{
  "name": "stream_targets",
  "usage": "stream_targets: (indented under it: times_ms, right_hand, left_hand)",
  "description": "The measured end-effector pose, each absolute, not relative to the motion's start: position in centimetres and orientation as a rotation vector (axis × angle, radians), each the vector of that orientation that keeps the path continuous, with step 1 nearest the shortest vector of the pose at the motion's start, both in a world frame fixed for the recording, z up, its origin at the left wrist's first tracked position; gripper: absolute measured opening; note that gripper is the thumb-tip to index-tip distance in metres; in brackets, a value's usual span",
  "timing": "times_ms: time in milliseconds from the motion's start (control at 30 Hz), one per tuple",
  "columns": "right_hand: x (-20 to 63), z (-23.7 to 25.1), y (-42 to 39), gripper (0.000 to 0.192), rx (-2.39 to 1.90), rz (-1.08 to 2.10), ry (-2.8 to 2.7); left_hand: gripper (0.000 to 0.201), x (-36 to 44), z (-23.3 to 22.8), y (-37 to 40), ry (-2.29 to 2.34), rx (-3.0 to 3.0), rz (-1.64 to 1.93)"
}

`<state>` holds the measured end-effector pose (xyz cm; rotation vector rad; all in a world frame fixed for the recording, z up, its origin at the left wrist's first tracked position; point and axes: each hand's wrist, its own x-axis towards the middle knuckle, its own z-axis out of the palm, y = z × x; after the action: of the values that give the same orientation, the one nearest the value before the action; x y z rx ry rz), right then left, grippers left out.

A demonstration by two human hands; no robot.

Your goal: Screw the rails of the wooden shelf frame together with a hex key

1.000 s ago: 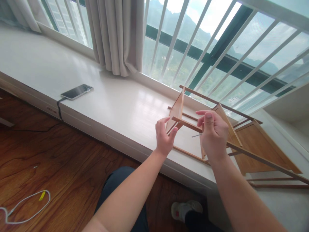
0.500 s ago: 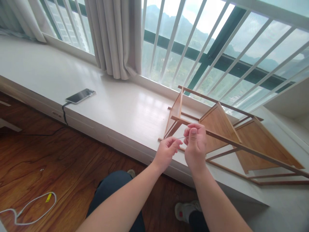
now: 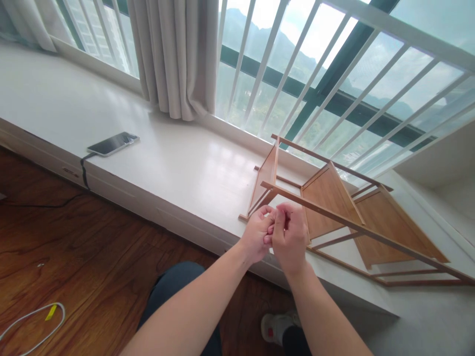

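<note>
On my feed, the 2 hands meet closest to me: the left hand (image 3: 258,235) has its fingers bent inward, and the right hand (image 3: 289,237) is curled with its thumb up against them. I cannot tell whether either grip has hold of anything between the fingers. Just behind them, a wooden rack (image 3: 326,200) with 3 panels lies on its side along the white ledge (image 3: 185,163); I can't judge contact. Farther left sits a phone (image 3: 114,143). Beyond hangs a curtain (image 3: 178,59), beside the white window bars (image 3: 260,64).
</note>
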<state>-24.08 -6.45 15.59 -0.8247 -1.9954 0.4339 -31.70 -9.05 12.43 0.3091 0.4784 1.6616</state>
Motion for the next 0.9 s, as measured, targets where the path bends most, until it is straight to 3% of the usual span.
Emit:
stream_targets:
  times_ms: [233,367,433,600,733,900]
  right_hand:
    - [-21.8,9.7,-8.2,0.022,-0.969,0.852,-1.576]
    - [-20.1,5.3,-10.8,0.031,-1.020,1.522,-1.105]
    - [-19.7,4.4,-11.7,0.033,-0.958,1.700,-0.958]
    - [-18.8,5.5,-11.9,0.043,-0.856,1.851,-1.008]
    - [-18.2,6.6,-11.9,0.038,-0.802,1.912,-1.051]
    - [-17.8,6.9,-11.5,0.036,-0.881,1.735,-1.265]
  left_hand:
    - [0.054,-31.7,11.9,-7.3,0.429,0.211,1.691]
    - [0.050,-31.3,11.6,-7.0,0.417,0.204,1.630]
    - [0.049,-31.0,11.6,-7.1,0.425,0.210,1.603]
    - [0.046,-30.6,11.4,-7.4,0.477,0.234,1.578]
    - [0.046,-30.6,11.3,-7.6,0.521,0.258,1.578]
    - [0.044,-30.9,11.9,-8.2,0.565,0.308,1.645]
